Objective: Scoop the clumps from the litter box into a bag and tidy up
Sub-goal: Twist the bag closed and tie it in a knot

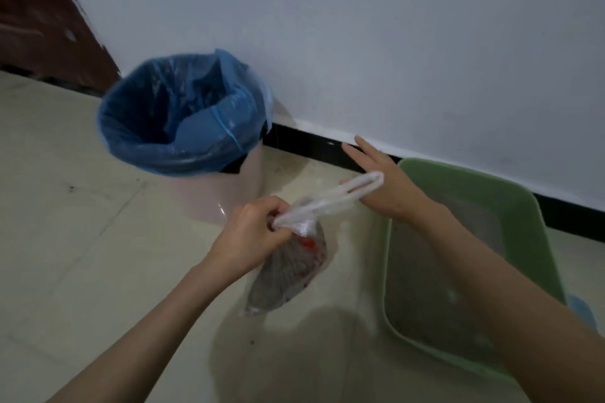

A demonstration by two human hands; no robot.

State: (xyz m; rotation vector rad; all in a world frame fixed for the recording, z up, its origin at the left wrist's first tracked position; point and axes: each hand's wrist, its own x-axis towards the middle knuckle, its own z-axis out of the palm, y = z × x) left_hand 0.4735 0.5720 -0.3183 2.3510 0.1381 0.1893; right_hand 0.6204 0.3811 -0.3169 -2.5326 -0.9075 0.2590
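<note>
I have the bag (288, 271) hanging just left of the litter box (510, 206), its neck bunched in my left hand (252, 235), fingers curled tight round the plastic so the load of grey clumps stays sealed below. My right hand (376, 183) is over the box's near-left corner, fingers straight and spread, with the bag's handle loop (347, 190) stretched across them, as I judge it, to wind or knot the neck. The bin (183, 127), lined in blue, waits further left of the box, by the wall, ready for the bag. My right arm covers much of the box; its litter is blurred, and something blue at its right edge is cut off.
</note>
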